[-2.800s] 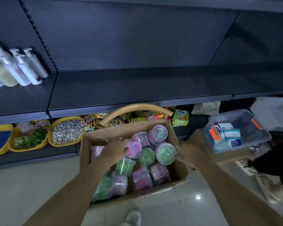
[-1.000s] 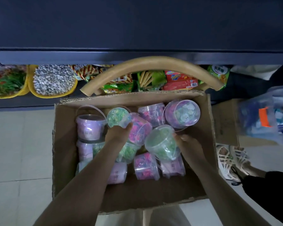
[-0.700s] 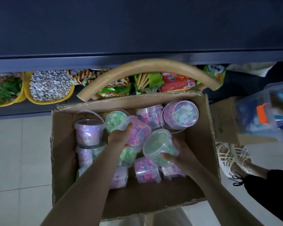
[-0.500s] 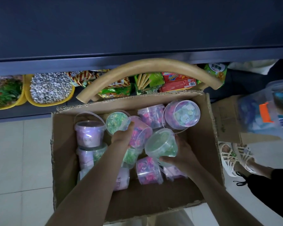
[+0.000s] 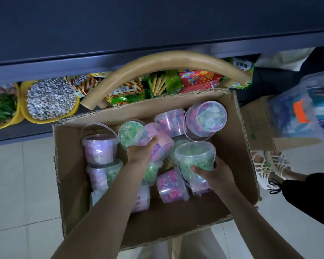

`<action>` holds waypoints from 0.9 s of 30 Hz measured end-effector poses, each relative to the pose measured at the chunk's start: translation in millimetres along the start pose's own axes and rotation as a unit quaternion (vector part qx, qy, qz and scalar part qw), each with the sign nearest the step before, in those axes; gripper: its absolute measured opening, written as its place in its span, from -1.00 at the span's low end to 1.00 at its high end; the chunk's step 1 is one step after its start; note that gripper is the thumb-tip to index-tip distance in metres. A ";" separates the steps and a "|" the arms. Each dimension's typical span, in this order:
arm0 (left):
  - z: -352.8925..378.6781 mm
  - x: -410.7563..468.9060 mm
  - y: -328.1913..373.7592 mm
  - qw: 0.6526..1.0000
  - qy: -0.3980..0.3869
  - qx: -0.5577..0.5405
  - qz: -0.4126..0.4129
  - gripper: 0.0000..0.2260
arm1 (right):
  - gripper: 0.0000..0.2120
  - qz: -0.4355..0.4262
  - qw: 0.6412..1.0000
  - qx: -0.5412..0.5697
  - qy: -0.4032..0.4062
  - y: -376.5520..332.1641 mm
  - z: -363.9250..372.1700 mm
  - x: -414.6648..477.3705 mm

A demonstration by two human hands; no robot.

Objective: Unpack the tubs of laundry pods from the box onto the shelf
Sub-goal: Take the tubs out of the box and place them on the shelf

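An open cardboard box (image 5: 234, 139) holds several clear tubs of laundry pods in pink, purple and green. My left hand (image 5: 140, 153) grips a tilted pink tub (image 5: 155, 136) near the box's middle, lifted above the others. My right hand (image 5: 211, 173) holds a green tub (image 5: 194, 156) from below, its lid facing up. A purple tub (image 5: 99, 149) stands upright at the box's left, and a large tub (image 5: 206, 118) lies tilted at the far right corner. The dark shelf (image 5: 157, 28) runs across the top of the view.
A curved wooden handle (image 5: 166, 62) arcs over the box's far edge. Snack packets (image 5: 200, 79) and yellow bowls (image 5: 24, 113) fill the lower shelf. Another person's sandalled feet (image 5: 269, 165) and a clear plastic bin (image 5: 307, 109) on a carton are at the right.
My view dropped from the shelf to the box. Both hands closed on tubs and raised them: the left lifted the pink tub, the right turned under the green tub and brought it up.
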State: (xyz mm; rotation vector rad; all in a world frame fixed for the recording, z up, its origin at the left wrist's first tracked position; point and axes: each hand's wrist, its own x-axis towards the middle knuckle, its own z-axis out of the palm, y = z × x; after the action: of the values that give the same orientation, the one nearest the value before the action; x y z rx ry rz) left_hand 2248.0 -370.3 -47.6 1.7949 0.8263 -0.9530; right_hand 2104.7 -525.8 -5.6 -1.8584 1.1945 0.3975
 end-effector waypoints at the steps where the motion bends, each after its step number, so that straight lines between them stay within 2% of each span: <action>1: -3.2 -5.6 -2.7 1.000 -0.007 -0.019 0.010 -0.24 | -0.39 0.004 1.000 0.009 0.000 0.2 -2.2 -2.3; 4: -14.7 -24.0 -11.8 0.998 -0.028 -0.031 0.049 -0.43 | -0.43 0.007 0.999 0.038 0.000 -0.8 -10.7 -11.6; 9: -44.5 -56.3 -16.6 0.989 -0.081 -0.050 0.110 -0.56 | -0.45 -0.008 0.994 0.112 -0.003 -9.0 -34.4 -31.8; 11: -56.1 -71.9 -13.5 0.984 -0.112 -0.059 0.129 -0.68 | -0.51 -0.014 0.988 0.156 -0.007 -11.8 -46.0 -40.8; 12: -61.4 -81.9 -10.9 0.980 -0.125 -0.067 0.141 -0.66 | -0.56 -0.024 0.986 0.166 -0.007 -14.0 -51.7 -45.8; 15: -77.3 -115.1 -2.5 0.968 -0.154 -0.086 0.181 -0.27 | -0.55 -0.066 0.983 0.174 -0.013 -24.3 -67.6 -65.4; 16: -82.3 -128.2 0.1 0.963 -0.160 -0.098 0.195 -0.27 | -0.54 -0.085 0.980 0.180 -0.011 -29.1 -73.0 -73.6; 19: -94.8 -166.0 3.9 0.948 -0.162 -0.107 0.252 -0.58 | -0.55 -0.134 0.965 0.224 -0.005 -43.0 -92.1 -103.6; 20: -97.9 -180.2 4.1 0.940 -0.161 -0.107 0.280 -0.59 | -0.53 -0.152 0.959 0.238 -0.004 -46.7 -99.3 -115.1; 24: -113.3 -236.3 -3.9 0.906 -0.121 -0.078 0.398 -0.31 | -0.56 -0.228 0.933 0.279 0.002 -54.9 -130.2 -155.5; 27: -124.0 -281.3 -16.5 0.883 -0.095 -0.103 0.448 -0.38 | -0.61 -0.278 0.912 0.302 -0.011 -59.8 -155.0 -189.7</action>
State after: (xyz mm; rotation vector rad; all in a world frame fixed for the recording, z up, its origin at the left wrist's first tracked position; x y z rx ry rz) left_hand 2132.0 -287.9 225.3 1.5901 -0.0765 -0.3839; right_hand 2035.4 -530.5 236.8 -1.5354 0.6166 -0.2513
